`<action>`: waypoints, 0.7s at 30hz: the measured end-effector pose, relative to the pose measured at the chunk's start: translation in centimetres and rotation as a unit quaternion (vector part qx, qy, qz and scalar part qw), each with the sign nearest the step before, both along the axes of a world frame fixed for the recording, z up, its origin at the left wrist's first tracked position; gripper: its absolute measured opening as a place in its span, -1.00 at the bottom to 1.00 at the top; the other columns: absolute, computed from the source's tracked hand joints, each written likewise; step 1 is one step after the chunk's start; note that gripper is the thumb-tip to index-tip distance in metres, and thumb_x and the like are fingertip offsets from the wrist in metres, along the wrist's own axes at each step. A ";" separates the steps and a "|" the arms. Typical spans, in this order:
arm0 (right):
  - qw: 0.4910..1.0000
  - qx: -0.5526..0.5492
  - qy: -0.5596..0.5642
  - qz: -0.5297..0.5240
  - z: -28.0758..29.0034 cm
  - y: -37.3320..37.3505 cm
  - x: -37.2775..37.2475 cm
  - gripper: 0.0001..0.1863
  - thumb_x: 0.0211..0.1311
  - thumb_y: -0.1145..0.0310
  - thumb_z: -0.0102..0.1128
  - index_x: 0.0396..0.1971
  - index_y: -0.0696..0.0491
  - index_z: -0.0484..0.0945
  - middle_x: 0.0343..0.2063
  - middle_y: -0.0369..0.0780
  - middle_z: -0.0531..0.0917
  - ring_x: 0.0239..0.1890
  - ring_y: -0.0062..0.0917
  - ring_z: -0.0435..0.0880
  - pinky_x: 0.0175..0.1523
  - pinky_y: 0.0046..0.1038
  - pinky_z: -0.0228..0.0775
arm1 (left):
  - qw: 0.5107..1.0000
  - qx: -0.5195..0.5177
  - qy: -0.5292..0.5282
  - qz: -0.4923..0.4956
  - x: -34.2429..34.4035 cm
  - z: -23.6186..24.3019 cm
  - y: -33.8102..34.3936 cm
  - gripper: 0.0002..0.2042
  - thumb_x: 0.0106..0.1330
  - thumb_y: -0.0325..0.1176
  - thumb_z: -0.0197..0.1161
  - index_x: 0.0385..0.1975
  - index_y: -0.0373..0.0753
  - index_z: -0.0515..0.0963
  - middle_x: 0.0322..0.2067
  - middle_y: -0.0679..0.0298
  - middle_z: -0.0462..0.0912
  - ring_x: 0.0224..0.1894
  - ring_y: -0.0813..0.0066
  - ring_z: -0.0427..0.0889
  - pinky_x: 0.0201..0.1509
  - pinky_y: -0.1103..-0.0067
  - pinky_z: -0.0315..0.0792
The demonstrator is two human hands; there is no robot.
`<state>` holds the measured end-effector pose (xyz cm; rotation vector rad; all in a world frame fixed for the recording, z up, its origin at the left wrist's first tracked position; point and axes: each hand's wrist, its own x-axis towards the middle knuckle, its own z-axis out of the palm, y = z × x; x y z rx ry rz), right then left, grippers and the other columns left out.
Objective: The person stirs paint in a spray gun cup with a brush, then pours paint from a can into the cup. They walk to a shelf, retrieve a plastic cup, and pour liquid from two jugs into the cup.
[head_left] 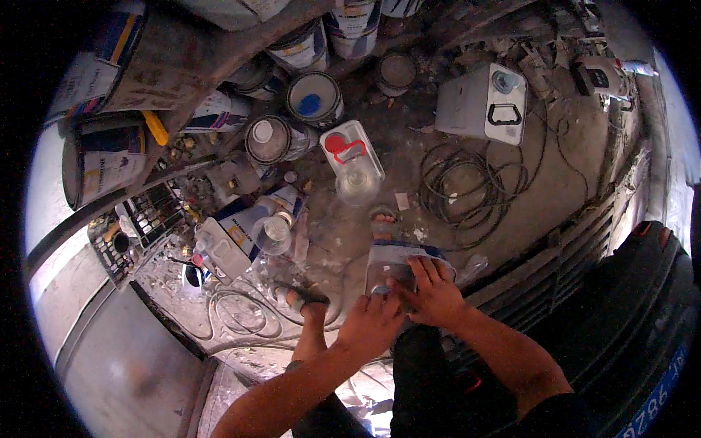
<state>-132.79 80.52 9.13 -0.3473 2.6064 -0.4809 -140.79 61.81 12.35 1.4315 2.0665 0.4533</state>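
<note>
A rectangular can [381, 271] with a blue and white side stands in front of me, by my legs. My right hand [432, 298] reaches over its top from the right, its fingers laid across the top and bent at the tips. At the can's near edge my left hand [371, 327] has its fingers curled and close together beside a small bluish-grey cap [380, 290]. The fingertips of both hands nearly meet there. Exactly what the left fingers pinch is partly hidden by the hand itself.
Beyond the can are a white jug with red cap [336, 144], a clear container [359, 184] and round paint buckets [314, 98]. Coiled hose [475, 186] and a large white jerrycan [471, 102] lie right. Left are another can [228, 252] and a clear cup [276, 230]. A dark vehicle [621, 321] borders the right.
</note>
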 end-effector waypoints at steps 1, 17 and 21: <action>1.000 -0.012 0.001 -0.019 0.2 -0.2 -0.1 -0.16 -0.21 -0.06 0.32 0.23 -0.35 0.31 0.21 0.06 0.18 0.15 0.00 0.29 0.15 0.02 0.17 | 1.000 0.005 0.011 0.000 -0.1 0.3 -0.1 -0.73 0.04 -0.29 0.15 -0.26 -0.21 0.57 -0.08 0.05 0.46 -0.11 0.21 0.45 -0.07 0.36 0.42; 0.996 0.023 0.030 -0.080 -1.7 -2.2 1.2 -0.34 0.00 -0.15 0.13 0.18 -0.35 0.40 0.22 0.05 0.19 0.13 -0.04 0.31 0.14 -0.02 0.12 | 0.995 -0.028 0.012 0.098 -0.1 -1.0 0.1 -0.49 -0.01 -0.27 0.19 -0.02 -0.40 0.42 -0.32 0.17 0.54 -0.19 0.23 0.53 -0.19 0.34 0.52; 0.998 0.037 0.043 -0.038 -0.3 -2.4 0.1 -0.31 -0.07 -0.15 0.19 0.16 -0.35 0.41 0.22 0.04 0.19 0.16 -0.06 0.28 0.16 -0.03 0.11 | 0.986 -0.084 -0.041 0.139 0.7 -0.3 -0.6 -0.44 0.01 -0.30 0.16 0.05 -0.45 0.38 -0.29 0.14 0.56 -0.19 0.19 0.54 -0.14 0.33 0.53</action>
